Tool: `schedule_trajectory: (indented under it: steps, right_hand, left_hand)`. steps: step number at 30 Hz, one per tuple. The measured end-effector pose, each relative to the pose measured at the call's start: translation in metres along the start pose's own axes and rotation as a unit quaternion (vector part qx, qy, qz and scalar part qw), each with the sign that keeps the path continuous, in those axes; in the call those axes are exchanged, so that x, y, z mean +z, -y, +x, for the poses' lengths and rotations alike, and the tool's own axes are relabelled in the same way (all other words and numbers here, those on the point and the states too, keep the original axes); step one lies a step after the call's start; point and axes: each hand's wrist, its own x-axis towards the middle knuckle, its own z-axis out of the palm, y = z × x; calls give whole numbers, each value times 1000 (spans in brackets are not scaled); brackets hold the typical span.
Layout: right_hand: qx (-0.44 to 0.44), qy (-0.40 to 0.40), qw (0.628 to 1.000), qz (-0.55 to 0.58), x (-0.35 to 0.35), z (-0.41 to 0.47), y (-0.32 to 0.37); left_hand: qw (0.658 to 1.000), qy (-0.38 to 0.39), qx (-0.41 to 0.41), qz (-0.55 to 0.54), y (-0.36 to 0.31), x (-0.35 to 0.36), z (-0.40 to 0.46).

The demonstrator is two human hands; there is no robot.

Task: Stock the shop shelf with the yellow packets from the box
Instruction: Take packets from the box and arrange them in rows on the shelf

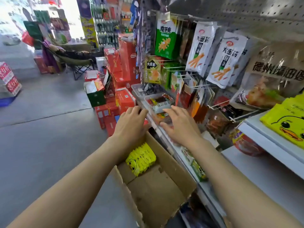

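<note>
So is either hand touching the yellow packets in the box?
Apart. The head view shows both the left hand and right hand above the packets, at the shelf edge.

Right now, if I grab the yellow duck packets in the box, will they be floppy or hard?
Probably floppy: the yellow duck packets look like thin plastic bags, standing bunched in the cardboard box. Likely light, since they lean without squashing. The shiny film may feel a bit slippery.

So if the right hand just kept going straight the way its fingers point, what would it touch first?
Most likely the clear plastic tray of small snacks on the shelf edge: the right hand points up and left, its fingertips already at the tray's rim. Depth is hard to judge.
</note>
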Motion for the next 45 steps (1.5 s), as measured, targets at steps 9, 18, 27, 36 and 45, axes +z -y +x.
schedule_trajectory:
  steps: [9, 18, 27, 36, 45]
  right_hand:
    - [44, 95, 994, 39, 124, 83, -19]
    - [202, 233, 946, 100, 276, 94, -52]
    - [319, 361, 860, 169, 417, 82, -66]
    - [382, 351, 826, 218, 492, 69, -55]
    - [426, 331, 810, 230, 516, 76, -52]
  left_hand:
    - [994, 107, -5, -14, 67, 103, 57]
    - [956, 285, 36, -61, 120, 269, 80]
    - [884, 458, 47, -79, 166, 415, 62]
    - [870, 479, 87, -78, 185, 491, 38]
    - [879, 463, 70, -91, 194, 498, 31]
